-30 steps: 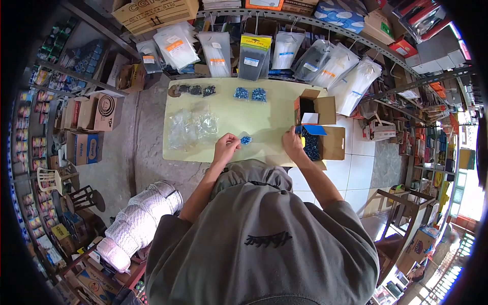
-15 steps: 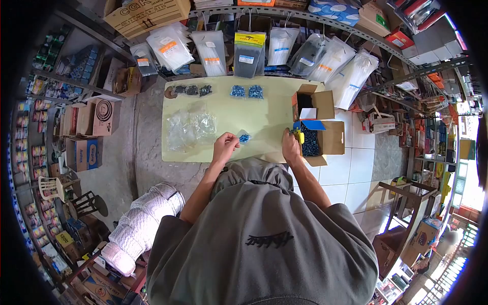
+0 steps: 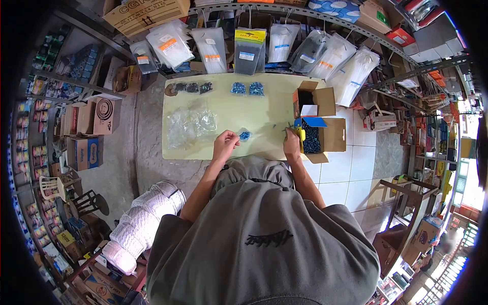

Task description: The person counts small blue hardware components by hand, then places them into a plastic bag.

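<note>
My left hand (image 3: pixel 225 145) is closed in a pinch at the edge of a small clear plastic bag (image 3: pixel 245 135) with blue screws inside, low over the table. My right hand (image 3: pixel 292 144) has its fingertips together by the left side of an open cardboard box (image 3: pixel 333 136) of dark blue screws (image 3: pixel 311 140). A small dark piece like a screw (image 3: pixel 290 124) shows at those fingertips, and another loose screw (image 3: pixel 274 125) lies to their left. Beside the right hand, a yellow object (image 3: pixel 302 134) sits at the box's near wall.
Two filled bags of blue screws (image 3: pixel 247 89) and several dark-filled bags (image 3: pixel 192 87) line the table's (image 3: pixel 229 112) far edge. Clear plastic bags (image 3: pixel 190 124) lie at the left. A second open box (image 3: pixel 324 100) stands behind the first. Packs of cable ties (image 3: pixel 249 53) hang beyond.
My right hand has drawn slightly away from the yellow object, and small dark pieces now show by its fingertips. My left hand keeps its pinch at the small bag.
</note>
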Demonstrator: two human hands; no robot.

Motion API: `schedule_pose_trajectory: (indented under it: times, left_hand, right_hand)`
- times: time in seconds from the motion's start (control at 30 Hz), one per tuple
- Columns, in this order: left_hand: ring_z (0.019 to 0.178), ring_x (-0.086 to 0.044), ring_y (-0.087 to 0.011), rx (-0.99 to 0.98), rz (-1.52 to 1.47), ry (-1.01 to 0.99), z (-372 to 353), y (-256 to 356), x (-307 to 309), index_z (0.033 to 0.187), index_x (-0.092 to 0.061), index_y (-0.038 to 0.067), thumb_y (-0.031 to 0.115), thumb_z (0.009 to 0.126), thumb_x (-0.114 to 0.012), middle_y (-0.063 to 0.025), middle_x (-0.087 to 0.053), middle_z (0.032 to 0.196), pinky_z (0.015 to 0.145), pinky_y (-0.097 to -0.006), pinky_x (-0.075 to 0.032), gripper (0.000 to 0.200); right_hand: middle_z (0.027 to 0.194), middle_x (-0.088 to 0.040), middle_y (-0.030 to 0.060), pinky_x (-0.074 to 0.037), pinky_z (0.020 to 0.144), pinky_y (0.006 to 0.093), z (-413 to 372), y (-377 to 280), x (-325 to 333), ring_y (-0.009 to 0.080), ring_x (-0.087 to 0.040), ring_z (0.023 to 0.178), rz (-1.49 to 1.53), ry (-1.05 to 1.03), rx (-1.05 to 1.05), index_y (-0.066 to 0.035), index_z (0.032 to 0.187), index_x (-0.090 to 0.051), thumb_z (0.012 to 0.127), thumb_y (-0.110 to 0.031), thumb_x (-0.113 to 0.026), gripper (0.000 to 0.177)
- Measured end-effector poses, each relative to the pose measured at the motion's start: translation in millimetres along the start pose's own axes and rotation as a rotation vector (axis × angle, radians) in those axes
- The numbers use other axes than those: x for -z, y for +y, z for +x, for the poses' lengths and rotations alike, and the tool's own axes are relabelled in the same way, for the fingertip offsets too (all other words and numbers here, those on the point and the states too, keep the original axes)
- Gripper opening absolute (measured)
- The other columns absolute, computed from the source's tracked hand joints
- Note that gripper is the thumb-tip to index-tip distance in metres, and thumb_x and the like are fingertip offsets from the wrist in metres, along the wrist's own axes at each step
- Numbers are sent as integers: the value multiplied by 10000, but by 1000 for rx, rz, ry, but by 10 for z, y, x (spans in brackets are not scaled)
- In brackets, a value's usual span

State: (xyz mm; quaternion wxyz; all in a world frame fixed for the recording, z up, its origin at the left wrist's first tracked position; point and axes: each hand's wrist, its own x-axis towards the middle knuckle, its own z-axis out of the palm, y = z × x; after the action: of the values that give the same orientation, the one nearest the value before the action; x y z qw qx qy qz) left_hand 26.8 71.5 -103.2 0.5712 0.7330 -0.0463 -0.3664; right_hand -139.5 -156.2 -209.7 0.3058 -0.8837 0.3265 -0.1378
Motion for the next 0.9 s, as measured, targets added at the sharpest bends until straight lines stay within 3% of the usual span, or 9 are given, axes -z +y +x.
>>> schedule_pose_trajectory:
  times: [0.17,0.27,0.4,0.5,0.9]
  left_hand:
    - [691,-649,-119,-5,4,-2,4,-11,7,881,-603,19,161,840,-634,-49,-640,774,608,-248,-487,151]
    - [692,-650,-121,-7,9,-7,22,-6,7,884,-601,18,162,843,-635,-50,-640,781,603,-248,-487,153]
    - [695,-652,-126,-23,3,-24,26,-16,-9,885,-599,15,166,850,-635,-53,-635,784,597,-250,-488,159]
    - [714,-642,-129,-3,15,-41,6,4,-22,878,-590,29,169,856,-616,-53,-630,799,637,-247,-482,145]
    - [693,-655,-132,-4,5,-10,16,-9,-24,886,-597,21,161,845,-631,-54,-640,788,605,-251,-488,150]
  right_hand:
    - [1068,-618,246,-471,895,419,-91,-173,225,397,-591,1014,82,-3,12,30,1137,-577,829,38,-488,321]
    - [1053,-623,244,-476,869,432,-244,-221,298,403,-595,993,46,-61,-112,24,1128,-584,860,12,-501,281]
    - [1003,-636,241,-486,824,445,-367,-93,183,410,-609,930,41,26,-11,19,1101,-598,901,-34,-501,229]
    - [999,-637,238,-489,822,439,-340,-114,155,403,-611,932,35,4,-49,20,1087,-606,897,-38,-518,218]
    - [951,-621,205,-492,789,421,73,-52,-23,383,-607,897,-20,-92,140,-2,1012,-623,838,-28,-571,183]
